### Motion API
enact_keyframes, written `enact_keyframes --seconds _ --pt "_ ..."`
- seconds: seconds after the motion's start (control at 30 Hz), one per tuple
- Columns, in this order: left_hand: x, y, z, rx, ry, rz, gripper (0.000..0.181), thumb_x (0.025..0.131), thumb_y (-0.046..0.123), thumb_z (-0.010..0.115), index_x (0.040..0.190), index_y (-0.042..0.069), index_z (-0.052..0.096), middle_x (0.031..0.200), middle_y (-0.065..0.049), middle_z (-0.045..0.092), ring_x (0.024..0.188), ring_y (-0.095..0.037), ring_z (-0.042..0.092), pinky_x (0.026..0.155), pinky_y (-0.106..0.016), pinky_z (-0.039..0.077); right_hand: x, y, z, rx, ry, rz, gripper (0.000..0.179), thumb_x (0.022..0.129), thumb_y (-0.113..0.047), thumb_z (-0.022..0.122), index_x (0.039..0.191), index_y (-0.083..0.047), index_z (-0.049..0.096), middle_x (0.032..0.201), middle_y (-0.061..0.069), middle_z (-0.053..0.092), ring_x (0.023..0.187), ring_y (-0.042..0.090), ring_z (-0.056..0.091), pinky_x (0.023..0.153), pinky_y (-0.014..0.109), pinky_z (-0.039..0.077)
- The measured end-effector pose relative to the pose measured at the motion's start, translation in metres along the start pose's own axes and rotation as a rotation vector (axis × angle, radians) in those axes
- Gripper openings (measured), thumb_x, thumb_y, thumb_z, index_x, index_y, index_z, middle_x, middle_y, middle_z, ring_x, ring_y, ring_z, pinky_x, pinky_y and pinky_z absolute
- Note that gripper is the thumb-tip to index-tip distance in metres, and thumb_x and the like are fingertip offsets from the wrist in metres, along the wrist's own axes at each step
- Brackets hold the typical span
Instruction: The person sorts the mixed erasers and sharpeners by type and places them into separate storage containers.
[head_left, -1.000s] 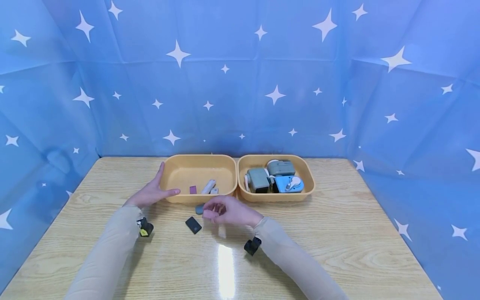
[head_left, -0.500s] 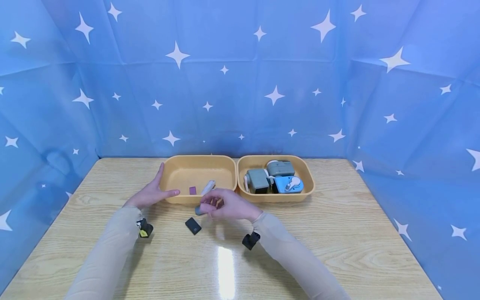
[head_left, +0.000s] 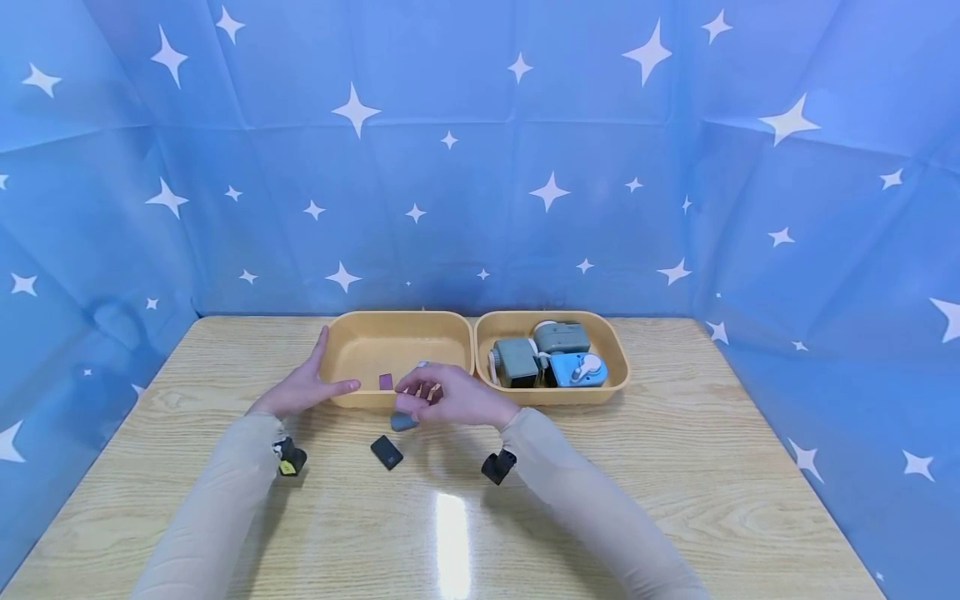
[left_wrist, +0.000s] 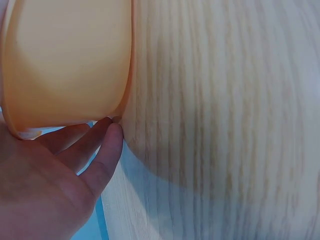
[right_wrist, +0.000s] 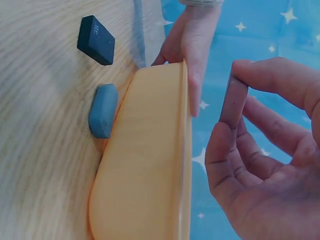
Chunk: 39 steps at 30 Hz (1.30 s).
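A small pink rectangular block [head_left: 408, 404], flat-sided like an eraser [right_wrist: 234, 102], is pinched between the thumb and fingertips of my right hand [head_left: 463, 400]. That hand hovers over the front rim of the left yellow tray [head_left: 363, 400]. My left hand [head_left: 302, 388] holds the same tray at its front left corner, thumb along the rim and fingers against the outer wall [left_wrist: 75, 170]. On the table, close to the tray's front wall, lies a blue-grey block [right_wrist: 103, 111] with slanted ends. Inside the tray are a purple piece [head_left: 386, 382] and a white piece [head_left: 422, 364], mostly hidden by my right hand.
A black block [head_left: 387, 452] with faint lettering lies on the wooden table nearer to me. Beside the left tray stands a second yellow tray [head_left: 555, 397] with two grey-green devices and a blue box [head_left: 577, 368] with a white knob. A blue starred cloth [head_left: 480, 167] hangs behind.
My right hand, with the pink block, has moved forward and up from the table toward the left tray's front rim. The left hand stays at the corner.
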<state>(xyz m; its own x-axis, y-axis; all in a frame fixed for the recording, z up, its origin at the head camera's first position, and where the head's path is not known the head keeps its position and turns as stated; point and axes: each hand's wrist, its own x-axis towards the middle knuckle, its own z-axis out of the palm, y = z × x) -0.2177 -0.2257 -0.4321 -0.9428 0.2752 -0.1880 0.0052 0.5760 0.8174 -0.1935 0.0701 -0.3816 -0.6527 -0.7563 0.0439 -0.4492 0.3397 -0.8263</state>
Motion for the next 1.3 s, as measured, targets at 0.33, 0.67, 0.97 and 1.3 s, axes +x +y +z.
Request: enact_keyframes --seconds 0.33,0.67,0.97,1.3 --pt "0.001 0.000 0.000 -0.003 0.007 -0.002 0.118 0.087 0.038 0.071 0.149 0.016 -0.026 0.156 -0.026 -0.011 0.140 -0.050 0.003 0.110 -0.063 0.007 0.008 -0.006 -0.005 -0.024 0.009 -0.012 0.036 0.085 -0.004 0.072 0.120 -0.004 0.064 0.104 0.000 0.063 0.087 0.015 0.059 0.078 0.028 0.053" --pt "0.000 0.001 0.001 -0.004 0.003 0.008 0.119 0.086 0.040 0.072 0.149 0.016 -0.026 0.156 -0.027 -0.011 0.139 -0.051 0.003 0.109 -0.065 0.007 0.014 -0.011 -0.016 -0.051 0.033 0.037 0.028 0.088 -0.015 0.072 0.115 -0.010 0.067 0.101 -0.006 0.065 0.086 0.012 0.061 0.077 0.025 0.053" --pt "-0.001 -0.001 -0.001 0.010 0.007 0.010 0.120 0.085 0.040 0.073 0.149 0.015 -0.026 0.155 -0.028 -0.011 0.139 -0.052 0.004 0.109 -0.065 0.009 0.019 -0.015 -0.025 -0.083 0.013 0.055 0.037 0.085 -0.004 0.073 0.120 -0.006 0.064 0.106 0.000 0.064 0.090 0.014 0.060 0.078 0.024 0.052" --pt "0.001 -0.002 0.000 0.004 0.005 0.001 0.119 0.086 0.039 0.072 0.149 0.017 -0.026 0.156 -0.026 -0.010 0.140 -0.050 0.004 0.110 -0.063 0.010 0.020 -0.011 -0.035 -0.103 -0.002 0.064 0.036 0.087 -0.004 0.070 0.122 -0.001 0.061 0.104 0.002 0.064 0.091 0.015 0.060 0.076 0.025 0.052"
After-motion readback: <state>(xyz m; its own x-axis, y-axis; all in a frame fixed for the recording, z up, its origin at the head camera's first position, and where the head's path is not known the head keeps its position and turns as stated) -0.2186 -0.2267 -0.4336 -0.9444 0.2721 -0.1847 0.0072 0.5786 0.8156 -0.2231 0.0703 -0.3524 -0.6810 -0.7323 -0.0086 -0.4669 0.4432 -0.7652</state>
